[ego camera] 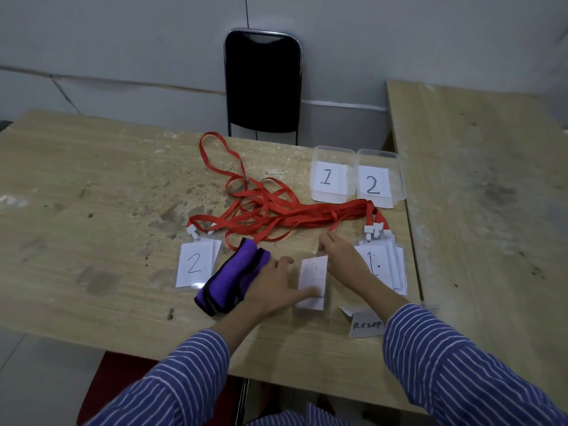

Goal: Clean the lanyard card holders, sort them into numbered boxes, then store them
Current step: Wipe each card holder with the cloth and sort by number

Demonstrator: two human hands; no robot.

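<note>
My left hand (273,290) lay flat, fingers spread, with my thumb pressing the low end of the card holder (312,282) in the middle of the table (92,179). The purple cloth (232,279) was tucked under that hand, at its 9 o'clock side. My right hand (341,261) pinched the top edge of the same card holder, at 12 o'clock. A pile of "1" holders (385,262) sat at 3 o'clock from it, and the "2" holders (196,262) at 9 o'clock. Red lanyards (276,210) were tangled at 12 o'clock. Box 1 (330,173) and box 2 (376,179) stood side by side, touching, toward 1 o'clock.
</note>
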